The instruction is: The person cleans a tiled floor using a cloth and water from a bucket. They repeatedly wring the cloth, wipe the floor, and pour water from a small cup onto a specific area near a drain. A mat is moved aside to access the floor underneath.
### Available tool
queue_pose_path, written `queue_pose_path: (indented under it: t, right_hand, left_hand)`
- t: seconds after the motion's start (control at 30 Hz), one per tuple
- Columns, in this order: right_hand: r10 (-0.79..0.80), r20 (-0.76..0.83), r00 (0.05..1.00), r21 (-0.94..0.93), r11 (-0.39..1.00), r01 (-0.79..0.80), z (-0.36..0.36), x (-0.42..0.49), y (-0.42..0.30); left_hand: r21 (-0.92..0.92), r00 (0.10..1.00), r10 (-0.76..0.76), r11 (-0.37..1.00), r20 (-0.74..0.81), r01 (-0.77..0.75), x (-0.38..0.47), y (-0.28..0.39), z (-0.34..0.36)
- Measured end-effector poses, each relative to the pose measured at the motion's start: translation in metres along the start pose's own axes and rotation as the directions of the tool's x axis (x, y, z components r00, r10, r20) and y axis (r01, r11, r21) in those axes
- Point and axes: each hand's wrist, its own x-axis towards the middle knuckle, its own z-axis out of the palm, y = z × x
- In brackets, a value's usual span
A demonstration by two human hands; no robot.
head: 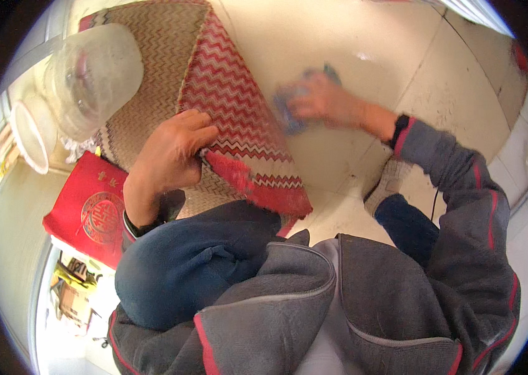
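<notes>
A woven zigzag-patterned rug (231, 89) in red and beige lies partly folded over on the floor, its tan underside (149, 86) showing to the left. My left hand (170, 152) grips its red border near the fold and holds that edge up. To the right of the rug, my right hand (322, 101) presses on a bluish-grey cloth (288, 110) against the beige tile floor (362, 51). Both the hand and the cloth are blurred. The fingers partly hide the cloth, so its full shape cannot be seen.
A cloudy plastic container (100, 77) stands at upper left, beside a white-rimmed tub (29, 136). Near my left forearm is a red box or bag (87, 206) with a gold emblem. My shod foot (388, 180) rests on the tiles at right.
</notes>
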Motion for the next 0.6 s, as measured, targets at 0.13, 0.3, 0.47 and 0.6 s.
queue_pose_path:
  t: [0.13, 0.3, 0.47, 0.6]
  right_hand:
    - [0.076, 0.307, 0.949, 0.270, 0.949, -0.163, 0.000, -0.074, -0.088]
    - [0.428, 0.419, 0.801, -0.193, 0.904, -0.383, -0.049, -0.136, -0.100]
    - [0.604, 0.037, 0.796, -0.108, 0.795, -0.597, -0.136, -0.127, -0.053]
    - [0.496, -0.361, 0.790, -0.178, 0.795, -0.581, -0.122, -0.073, -0.010]
  left_hand:
    - [-0.105, 0.989, 0.039, 0.994, 0.145, -0.024, 0.025, -0.032, 0.024]
    - [0.243, 0.917, -0.195, 0.963, 0.348, 0.113, 0.084, -0.060, 0.078]
    - [0.273, 0.906, -0.336, 0.925, 0.257, 0.265, 0.100, -0.080, 0.104]
    - [0.348, 0.955, -0.265, 0.915, 0.135, 0.205, 0.086, -0.079, 0.109]
